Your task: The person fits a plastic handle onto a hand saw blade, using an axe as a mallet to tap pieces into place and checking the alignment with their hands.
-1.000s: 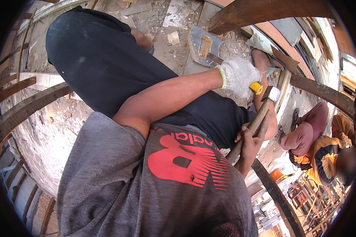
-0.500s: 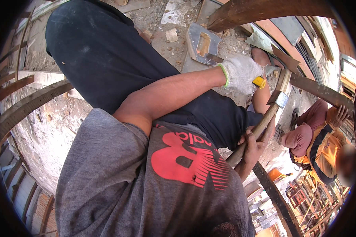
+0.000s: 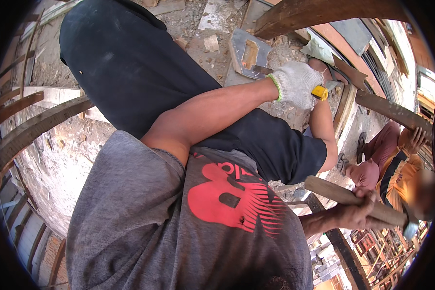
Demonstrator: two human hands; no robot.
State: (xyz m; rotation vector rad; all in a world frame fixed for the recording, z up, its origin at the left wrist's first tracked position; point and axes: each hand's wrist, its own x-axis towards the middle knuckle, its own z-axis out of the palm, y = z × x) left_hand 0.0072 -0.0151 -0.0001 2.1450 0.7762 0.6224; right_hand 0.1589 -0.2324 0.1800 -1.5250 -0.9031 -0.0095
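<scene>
My left hand (image 3: 297, 87), in a white knit glove, is closed around a chisel with a yellow handle end (image 3: 319, 92). Its dark flat blade (image 3: 262, 71) pokes out on the glove's other side, by a flat grey piece (image 3: 237, 46) with a cut-out. The glove hides the chisel's middle. Bare-skinned, my right hand (image 3: 356, 213) grips a hammer by its wooden handle (image 3: 331, 190), off to the lower right and well apart from the chisel. The metal hammer head (image 3: 411, 227) looks blurred at the far right.
Another person (image 3: 389, 169) in an orange and black top crouches at the right, a hand on a wooden beam (image 3: 389, 107). My sandalled foot (image 3: 326, 72) is beyond the glove. A thick beam (image 3: 324, 17) crosses the top; rubble (image 3: 193, 36) covers the floor.
My right hand has swung the hammer away from near the chisel, toward the lower right. My left hand has barely shifted and still holds the chisel.
</scene>
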